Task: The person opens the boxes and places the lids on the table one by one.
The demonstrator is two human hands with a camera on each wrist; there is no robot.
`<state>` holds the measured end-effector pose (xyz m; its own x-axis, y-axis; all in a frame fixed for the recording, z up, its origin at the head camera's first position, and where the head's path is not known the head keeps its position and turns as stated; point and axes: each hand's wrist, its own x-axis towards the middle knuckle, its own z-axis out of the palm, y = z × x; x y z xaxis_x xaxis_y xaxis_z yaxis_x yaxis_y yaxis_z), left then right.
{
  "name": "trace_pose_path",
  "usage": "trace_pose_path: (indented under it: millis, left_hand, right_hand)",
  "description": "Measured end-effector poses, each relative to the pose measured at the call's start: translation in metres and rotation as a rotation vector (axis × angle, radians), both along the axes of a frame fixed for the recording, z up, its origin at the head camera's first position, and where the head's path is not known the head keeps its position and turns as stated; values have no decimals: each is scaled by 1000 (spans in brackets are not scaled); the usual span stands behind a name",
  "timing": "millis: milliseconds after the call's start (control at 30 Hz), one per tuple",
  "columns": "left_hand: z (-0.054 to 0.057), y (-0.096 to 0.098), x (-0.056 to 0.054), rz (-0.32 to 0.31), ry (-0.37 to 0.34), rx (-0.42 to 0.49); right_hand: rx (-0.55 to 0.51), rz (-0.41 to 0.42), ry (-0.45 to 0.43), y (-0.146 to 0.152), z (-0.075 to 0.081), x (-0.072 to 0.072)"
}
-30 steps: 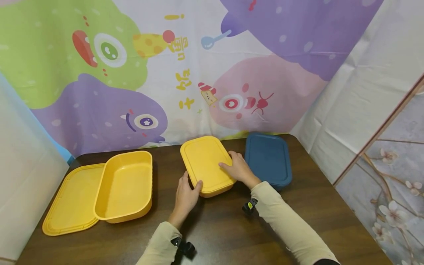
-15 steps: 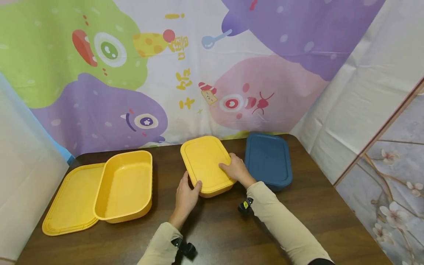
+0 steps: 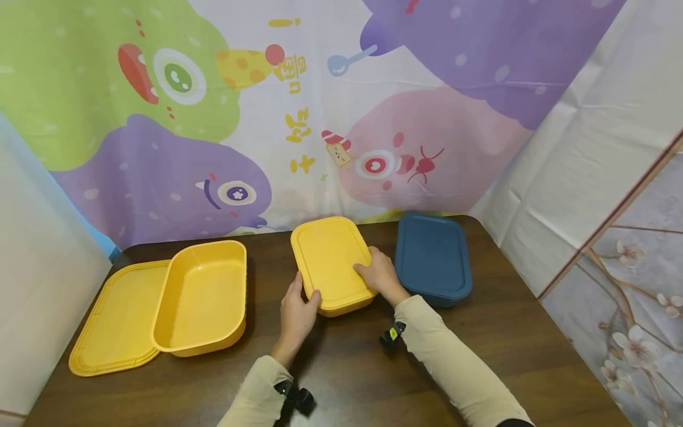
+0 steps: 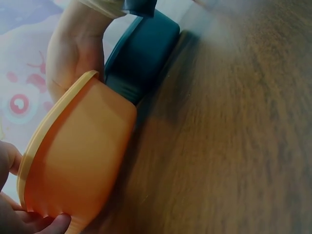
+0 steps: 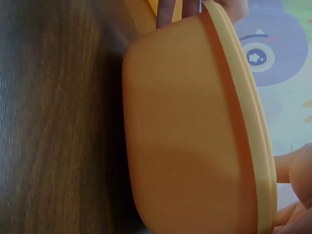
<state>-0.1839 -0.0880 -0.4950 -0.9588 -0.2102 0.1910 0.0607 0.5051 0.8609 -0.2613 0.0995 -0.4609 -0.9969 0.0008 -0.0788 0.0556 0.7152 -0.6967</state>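
Observation:
A yellow food container with its yellow lid on [image 3: 332,258] stands on the table's middle, towards the back. My left hand [image 3: 297,314] holds its left near edge, with the thumb at the lid's rim and fingers against the side wall. On the opposite side my right hand [image 3: 380,276] grips the container, its thumb over the lid. In the left wrist view the orange-looking side wall [image 4: 83,151] shows between both hands. The right wrist view shows the container's other wall [image 5: 185,117] close up, its base apparently against the wood.
To the left, a larger uncovered yellow container [image 3: 200,308] partly overlaps a flat yellow lid [image 3: 120,320]. A dark blue lidded container [image 3: 433,256] stands just right of my right hand. Behind the brown table [image 3: 368,379] hangs a cartoon-printed cloth [image 3: 320,196].
My right hand and forearm have shifted slightly left and nearer along the container's side. The left hand keeps its hold, and the container has hardly moved.

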Motion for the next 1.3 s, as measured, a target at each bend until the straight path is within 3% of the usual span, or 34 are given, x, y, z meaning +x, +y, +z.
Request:
trace_pose_path:
  millis: [167, 533, 800, 1300]
  left_hand:
    - [4, -4, 1, -7, 29, 13]
    - [5, -13, 6, -36, 17, 4]
    - [5, -19, 11, -108, -28, -20]
    - [1, -17, 18, -166, 4, -35]
  right_hand:
    - [-33, -3, 17, -2, 5, 7]
    - [-72, 14, 33, -1, 10, 30]
    - [-51, 17, 55, 2, 6, 47]
    - [-68, -2, 80, 10, 3, 67]
